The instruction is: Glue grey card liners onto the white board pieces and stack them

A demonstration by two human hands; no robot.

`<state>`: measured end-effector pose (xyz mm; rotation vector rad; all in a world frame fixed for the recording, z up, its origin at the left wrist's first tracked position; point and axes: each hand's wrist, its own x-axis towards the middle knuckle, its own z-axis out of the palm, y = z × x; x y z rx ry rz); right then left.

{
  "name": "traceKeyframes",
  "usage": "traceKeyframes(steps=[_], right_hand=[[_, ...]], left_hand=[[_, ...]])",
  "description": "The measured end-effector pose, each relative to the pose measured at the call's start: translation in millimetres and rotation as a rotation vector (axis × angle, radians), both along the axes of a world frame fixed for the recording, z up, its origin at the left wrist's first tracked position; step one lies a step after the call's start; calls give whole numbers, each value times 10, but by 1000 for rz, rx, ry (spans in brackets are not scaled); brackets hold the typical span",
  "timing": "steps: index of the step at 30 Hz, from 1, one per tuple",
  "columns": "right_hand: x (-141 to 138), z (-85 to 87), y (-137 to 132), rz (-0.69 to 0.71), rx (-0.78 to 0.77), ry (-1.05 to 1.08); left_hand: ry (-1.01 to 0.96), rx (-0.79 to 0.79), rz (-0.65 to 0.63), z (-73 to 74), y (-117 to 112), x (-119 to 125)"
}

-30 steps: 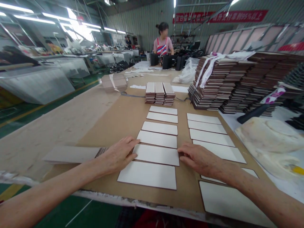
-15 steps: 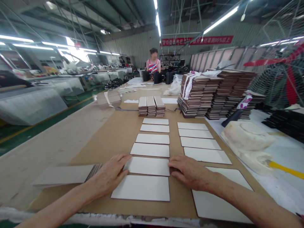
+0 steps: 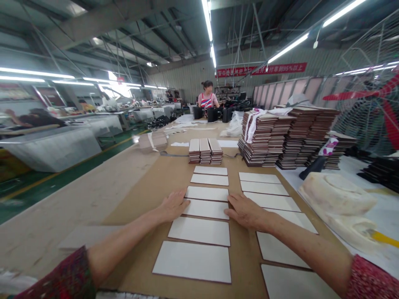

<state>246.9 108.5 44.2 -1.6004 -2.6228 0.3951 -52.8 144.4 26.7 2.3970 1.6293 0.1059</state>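
Back from the near edge of the table (image 3: 93,199), 2 white rectangular boards (image 3: 206,209) lie between my left hand (image 3: 173,206) and right hand (image 3: 247,211), fingers parted; I judge them light, stiff, best taken by short ends.

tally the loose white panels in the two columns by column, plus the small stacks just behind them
Left-column panels: 6
Right-column panels: 6
Small stacks: 3
Total: 15
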Motion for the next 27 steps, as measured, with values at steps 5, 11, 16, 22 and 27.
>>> traceKeyframes(steps=[5,11,16,22,27], right_hand=[[-35,-72,21,-25,5,-27],[-73,-68,8,-30,13,-28],[27,101,-53,-13,15,10],[590,596,-628,-143,62,235],[1188,567,-1611,-544,121,617]], left_hand=[[29,-23,39,-83,104,30],[37,-23,46,-91,132,65],[36,-8,18,-43,80,53],[25,36,-135,-25,-348,120],[46,219,-223,-265,-567,77]])
